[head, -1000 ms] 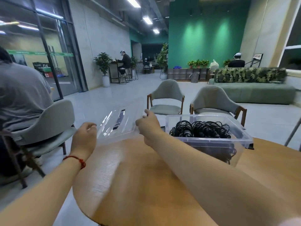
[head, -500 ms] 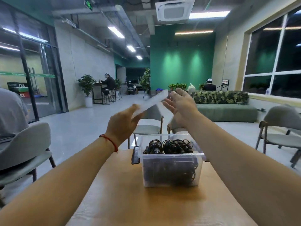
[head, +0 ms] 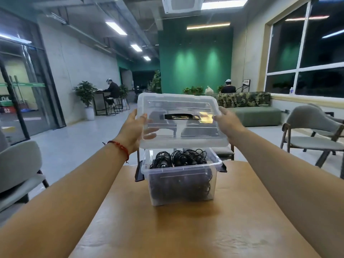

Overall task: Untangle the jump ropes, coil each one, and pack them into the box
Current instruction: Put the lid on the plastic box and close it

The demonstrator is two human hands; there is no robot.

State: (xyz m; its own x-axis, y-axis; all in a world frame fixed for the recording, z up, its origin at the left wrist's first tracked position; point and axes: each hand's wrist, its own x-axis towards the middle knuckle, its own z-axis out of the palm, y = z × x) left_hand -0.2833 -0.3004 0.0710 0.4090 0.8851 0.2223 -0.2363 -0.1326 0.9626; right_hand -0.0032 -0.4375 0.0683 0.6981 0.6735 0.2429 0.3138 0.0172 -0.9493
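Observation:
A clear plastic box (head: 181, 190) stands on the wooden table (head: 186, 229), filled with several coiled black jump ropes (head: 178, 158). Black latches hang open at its left and right ends. Just above the box I hold its clear lid (head: 178, 133), tilted toward me, with a black handle in its middle. My left hand (head: 133, 130) grips the lid's left edge, thumb on top and fingers showing through underneath. My right hand (head: 228, 121) holds the lid's right edge, its fingertips hidden behind the plastic.
Grey chairs stand to the left (head: 16, 174) and right (head: 314, 135) of the table. A green sofa (head: 258, 113) sits behind. Two seated people work at the back of the room. The table's far edge lies just behind the box.
The lid has swung from a thin, edge-on position high up to a broad face held just over the box. Both hands have come down and now sit at its opposite ends.

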